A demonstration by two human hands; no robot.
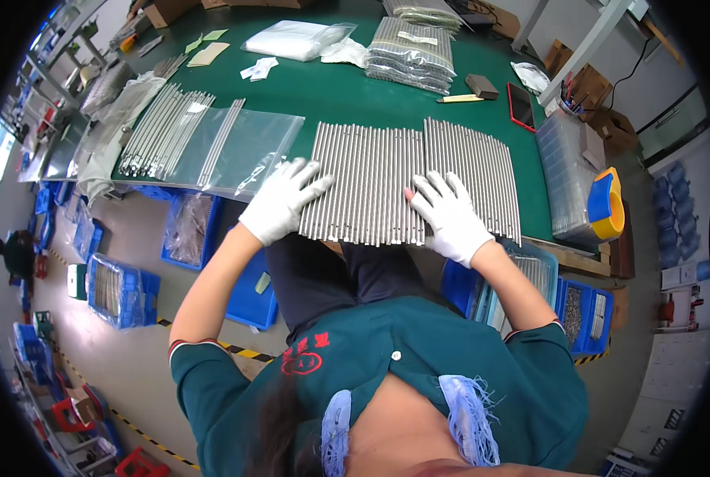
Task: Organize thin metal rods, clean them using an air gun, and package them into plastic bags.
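- My left hand [282,200], white glove, lies flat with fingers spread on the near left edge of the metal rods [413,180]; it grips nothing.
- My right hand [448,213], white glove, is also flat and spread, palm down on the rods near the seam between the two batches; it holds nothing.
- The rods lie side by side in two flat batches on the green table [323,91], right in front of me at its near edge; too many to count.
- Left of them: one clear zip bag [243,151], flat and mostly empty, with loose rods [168,127] lying on its far left part.
- Far middle: one stack of bagged rods [412,54] with a small pale label on top; a second stack [426,11] beyond it at the table's far edge.
- Far left of that: one white plastic packet [295,38], plus a few small paper slips [258,69].
- Right of the stack: one brown block [482,85], one yellow-handled knife [460,98], one red phone [520,106].
- Far right: one clear plastic bin [566,171], with a blue and yellow tape dispenser [605,205] just beside it.
- Under and beside the table: several blue crates [120,290], at least five, some holding small metal parts.
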